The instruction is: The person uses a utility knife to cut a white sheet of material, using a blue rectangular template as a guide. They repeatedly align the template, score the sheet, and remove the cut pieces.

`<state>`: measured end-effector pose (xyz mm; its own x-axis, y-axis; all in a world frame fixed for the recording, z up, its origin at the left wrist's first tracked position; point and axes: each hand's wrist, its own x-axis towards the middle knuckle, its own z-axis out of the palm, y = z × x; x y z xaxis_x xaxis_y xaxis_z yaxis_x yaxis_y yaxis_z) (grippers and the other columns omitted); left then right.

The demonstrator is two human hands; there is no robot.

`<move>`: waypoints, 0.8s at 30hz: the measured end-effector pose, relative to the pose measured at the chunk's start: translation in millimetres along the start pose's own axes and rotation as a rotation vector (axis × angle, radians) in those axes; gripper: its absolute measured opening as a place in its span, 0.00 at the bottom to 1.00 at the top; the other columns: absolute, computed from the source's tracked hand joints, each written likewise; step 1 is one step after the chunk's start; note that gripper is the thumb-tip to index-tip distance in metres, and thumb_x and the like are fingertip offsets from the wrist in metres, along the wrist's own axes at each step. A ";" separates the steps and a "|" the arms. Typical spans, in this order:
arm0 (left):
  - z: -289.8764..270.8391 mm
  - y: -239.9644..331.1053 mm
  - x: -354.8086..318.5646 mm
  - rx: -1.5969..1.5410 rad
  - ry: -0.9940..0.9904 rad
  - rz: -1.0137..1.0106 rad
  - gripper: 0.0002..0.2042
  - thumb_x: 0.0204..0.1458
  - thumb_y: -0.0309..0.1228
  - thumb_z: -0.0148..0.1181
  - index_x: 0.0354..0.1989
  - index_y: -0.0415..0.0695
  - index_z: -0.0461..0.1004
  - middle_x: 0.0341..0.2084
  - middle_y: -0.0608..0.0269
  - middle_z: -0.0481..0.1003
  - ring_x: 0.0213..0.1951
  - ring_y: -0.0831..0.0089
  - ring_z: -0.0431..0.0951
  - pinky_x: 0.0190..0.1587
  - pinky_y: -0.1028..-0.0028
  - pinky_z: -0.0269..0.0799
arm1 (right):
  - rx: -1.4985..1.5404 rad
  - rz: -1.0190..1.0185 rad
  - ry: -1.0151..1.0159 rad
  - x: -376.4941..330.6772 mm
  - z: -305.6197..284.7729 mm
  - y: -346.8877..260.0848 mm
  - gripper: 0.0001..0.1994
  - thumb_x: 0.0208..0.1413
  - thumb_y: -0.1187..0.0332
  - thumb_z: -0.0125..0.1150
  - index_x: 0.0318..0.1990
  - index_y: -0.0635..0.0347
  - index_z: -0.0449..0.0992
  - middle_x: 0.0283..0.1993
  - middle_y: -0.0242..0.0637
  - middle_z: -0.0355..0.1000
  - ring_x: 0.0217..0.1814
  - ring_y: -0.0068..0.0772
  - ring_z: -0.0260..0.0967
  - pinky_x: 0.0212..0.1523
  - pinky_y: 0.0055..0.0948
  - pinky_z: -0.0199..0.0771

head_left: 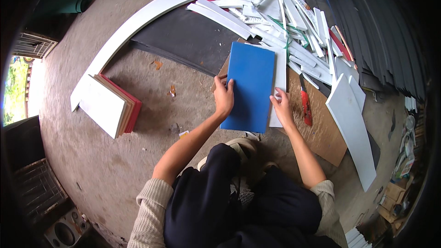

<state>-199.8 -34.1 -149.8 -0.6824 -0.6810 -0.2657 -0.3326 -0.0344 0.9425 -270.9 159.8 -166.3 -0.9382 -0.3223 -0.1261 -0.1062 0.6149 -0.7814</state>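
A blue rectangular board point(250, 85) is held in front of me over a brown wooden board, its long sides running away from me. My left hand point(224, 95) grips its left edge, thumb on the top face and fingers around the side. At the opposite edge, my right hand point(282, 106) is closed with thumb and fingertips at the blue board's side. A white sheet point(280, 71) shows from beneath the blue board on the right. Beside my right hand, a red-handled cutter knife point(306, 105) lies on the brown wooden board point(328, 131).
White offcut strips point(298, 32) are heaped at the far right, next to stacked dark sheets point(381, 32). A long curved white strip point(151, 7) borders a black sheet point(183, 34). Stacked white and red boards point(108, 105) stand left. A pointed white piece point(353, 128) lies right.
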 end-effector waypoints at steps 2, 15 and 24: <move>4.3 -4.3 10.1 0.036 0.009 0.084 0.15 0.51 0.29 0.50 0.45 0.38 0.59 0.35 0.49 0.71 0.37 0.64 0.72 0.37 0.68 0.67 | 0.036 -0.046 0.010 5.8 3.4 1.9 0.20 0.45 0.68 0.60 0.48 0.61 0.67 0.40 0.40 0.61 0.32 0.29 0.65 0.36 0.28 0.68; -15.1 2.8 4.6 0.445 -0.261 0.280 0.27 0.41 0.23 0.56 0.55 0.41 0.59 0.42 0.50 0.63 0.38 0.63 0.73 0.42 0.71 0.69 | 0.018 -0.088 0.013 34.9 -10.5 3.0 0.27 0.39 0.73 0.65 0.52 0.57 0.66 0.39 0.36 0.62 0.32 0.25 0.63 0.35 0.25 0.69; -17.2 -7.7 7.6 0.503 -0.303 0.293 0.30 0.37 0.24 0.60 0.54 0.42 0.60 0.43 0.49 0.63 0.44 0.53 0.66 0.47 0.65 0.64 | 0.061 -0.007 -0.061 36.8 -5.2 8.0 0.30 0.37 0.73 0.66 0.53 0.60 0.64 0.40 0.40 0.62 0.35 0.28 0.66 0.37 0.25 0.70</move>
<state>-191.3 -51.6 -155.5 -0.9197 -0.3715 -0.1270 -0.3188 0.5177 0.7940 -308.0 156.7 -174.0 -0.9156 -0.3706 -0.1559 -0.0906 0.5678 -0.8181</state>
